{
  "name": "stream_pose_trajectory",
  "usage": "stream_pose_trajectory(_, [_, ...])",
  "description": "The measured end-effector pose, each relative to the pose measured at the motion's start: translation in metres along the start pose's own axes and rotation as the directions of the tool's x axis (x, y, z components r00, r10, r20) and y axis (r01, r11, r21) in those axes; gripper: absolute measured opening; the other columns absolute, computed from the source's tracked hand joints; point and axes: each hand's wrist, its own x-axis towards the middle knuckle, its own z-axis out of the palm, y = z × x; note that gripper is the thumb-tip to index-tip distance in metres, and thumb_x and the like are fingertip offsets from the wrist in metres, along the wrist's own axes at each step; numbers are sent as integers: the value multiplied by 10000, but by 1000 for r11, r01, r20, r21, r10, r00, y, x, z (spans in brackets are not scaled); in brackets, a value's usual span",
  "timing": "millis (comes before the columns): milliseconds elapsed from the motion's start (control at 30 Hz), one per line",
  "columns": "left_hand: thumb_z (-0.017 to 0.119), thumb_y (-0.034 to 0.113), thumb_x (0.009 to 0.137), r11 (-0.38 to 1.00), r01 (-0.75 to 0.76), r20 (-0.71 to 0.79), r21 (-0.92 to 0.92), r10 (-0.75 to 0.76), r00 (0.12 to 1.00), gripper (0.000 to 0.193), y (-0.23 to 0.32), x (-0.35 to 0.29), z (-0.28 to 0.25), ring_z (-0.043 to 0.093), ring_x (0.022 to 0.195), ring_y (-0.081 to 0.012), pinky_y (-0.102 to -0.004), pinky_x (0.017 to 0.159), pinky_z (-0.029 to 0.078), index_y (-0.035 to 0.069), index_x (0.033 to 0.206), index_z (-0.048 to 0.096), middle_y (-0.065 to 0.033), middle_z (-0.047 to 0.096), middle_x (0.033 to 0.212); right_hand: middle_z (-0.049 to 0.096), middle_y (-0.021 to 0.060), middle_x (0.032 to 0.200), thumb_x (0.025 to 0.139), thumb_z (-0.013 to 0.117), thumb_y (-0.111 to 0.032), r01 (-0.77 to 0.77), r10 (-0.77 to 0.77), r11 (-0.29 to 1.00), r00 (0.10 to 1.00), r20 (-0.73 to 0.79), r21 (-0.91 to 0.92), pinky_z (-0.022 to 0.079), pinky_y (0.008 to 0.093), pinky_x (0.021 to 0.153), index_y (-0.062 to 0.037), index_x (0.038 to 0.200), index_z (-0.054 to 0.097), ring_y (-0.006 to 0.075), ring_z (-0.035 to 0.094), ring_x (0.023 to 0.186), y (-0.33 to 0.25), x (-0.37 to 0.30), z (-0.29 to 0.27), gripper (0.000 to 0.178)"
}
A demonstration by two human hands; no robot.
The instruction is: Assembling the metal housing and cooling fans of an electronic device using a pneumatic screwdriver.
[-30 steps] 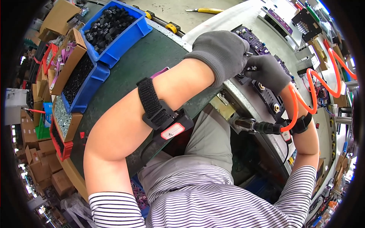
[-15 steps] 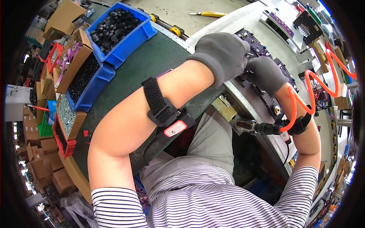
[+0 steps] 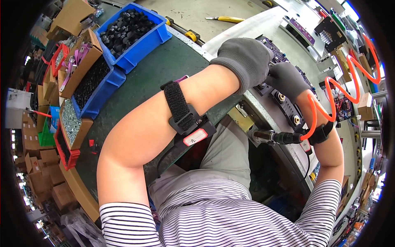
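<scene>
My left hand (image 3: pixel 247 64), in a grey knit glove, is closed over the work on the bench, its fingertips turned toward my right hand. Close beside it, my right hand (image 3: pixel 290 80), in a matching glove, also has its fingers curled in. The fingertips of both meet above a purple circuit board (image 3: pixel 273 48) packed with small parts. Anything they pinch is hidden by the gloves. Below my right hand lies a black panel (image 3: pixel 287 108) with brass-coloured round fittings. Each forearm wears a black strap (image 3: pixel 177 103) with a small black box.
Blue bins (image 3: pixel 133 53) of black parts stand at the left, beside open boxes of small hardware (image 3: pixel 70 123). An orange coiled hose (image 3: pixel 329 88) runs to a coupling (image 3: pixel 284 138) at the bench edge. A yellow-handled knife (image 3: pixel 230 19) and another purple board (image 3: pixel 300 31) lie farther off.
My left hand has shifted slightly right, closer to my right hand. The orange hose coils have swayed, and a little more of the black panel shows. The view has tilted slightly.
</scene>
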Motion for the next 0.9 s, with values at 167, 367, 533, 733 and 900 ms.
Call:
stream_pose_trajectory(167, [555,314,829,999,10,28,36,-11,1000,249,4,3,4,632,867,-282,-400,754,501,155,985,667,-104,660,906,662,134,810,780,628,-254,-186,171,955,982,-83,-232,486,394,696,-106,900,688,313,627,741,-1,4,4,200])
stream_pose_trajectory(367, [548,286,825,1000,-18,23,7,17,1000,232,3,2,0,635,862,-269,-397,767,500,150,962,677,-95,667,897,658,149,814,777,616,-292,91,-80,980,994,-68,178,494,397,706,-99,907,689,318,627,749,3,-5,4,244])
stream_pose_trajectory(533, [534,285,837,999,-14,30,52,13,999,244,9,4,-1,636,876,-269,-396,771,501,140,973,675,-100,670,909,655,136,784,775,622,-242,-122,94,970,986,-137,-209,492,400,741,-118,954,688,310,629,772,-4,-3,3,228])
stream_pose_trajectory(733, [531,286,839,996,0,57,89,-5,998,246,3,5,-2,639,888,-268,-403,775,502,140,981,670,-102,671,927,653,130,797,770,619,-229,-84,80,977,996,-32,-194,492,408,743,-139,920,694,316,624,791,-14,-1,0,191])
stream_pose_trajectory(900, [535,274,829,995,6,69,102,-13,998,258,-3,1,-5,638,877,-288,-408,767,503,135,1006,660,-114,666,927,647,135,778,780,597,-255,79,-90,987,993,-75,-141,493,420,719,-127,876,692,325,624,767,-14,-2,0,186])
